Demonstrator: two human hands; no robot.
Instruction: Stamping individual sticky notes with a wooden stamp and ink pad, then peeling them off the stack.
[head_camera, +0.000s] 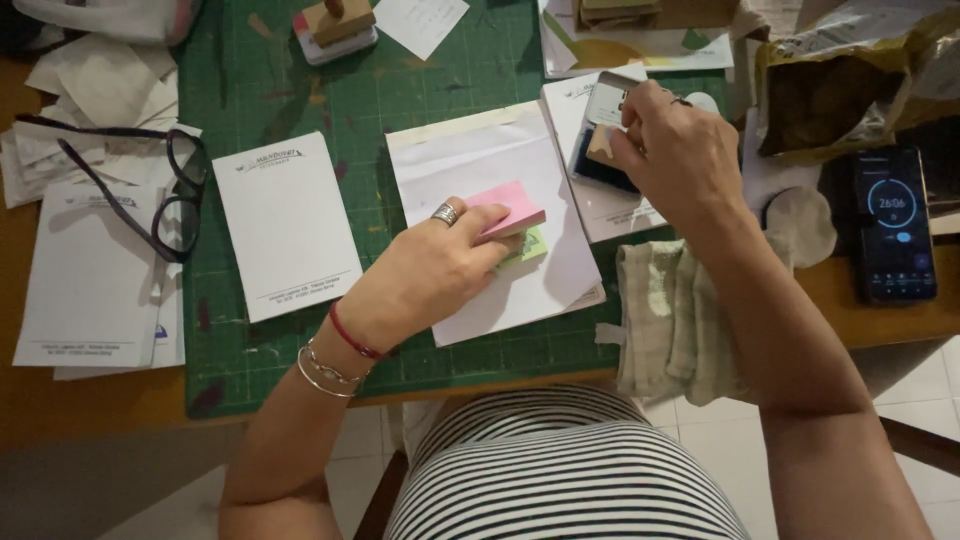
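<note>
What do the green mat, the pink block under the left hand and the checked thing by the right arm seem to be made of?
Green mat: looks like matte rubbery plastic, with a printed grid and paint stains.
Pink block: apparently a pad of stacked paper sheets, with flat, sharp edges; the left hand presses it.
Checked thing: woven cloth, soft and folded, probably cotton.

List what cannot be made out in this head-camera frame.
- Green note: mostly covered by the pink sticky pad and left hand.
- Stamp: largely hidden by the right hand; its face does not show.
- Ink pad: partly behind the same hand.
- Wooden stamp at the top: cut off by the frame edge.
- Print on the white notepad: too small to read.
</note>
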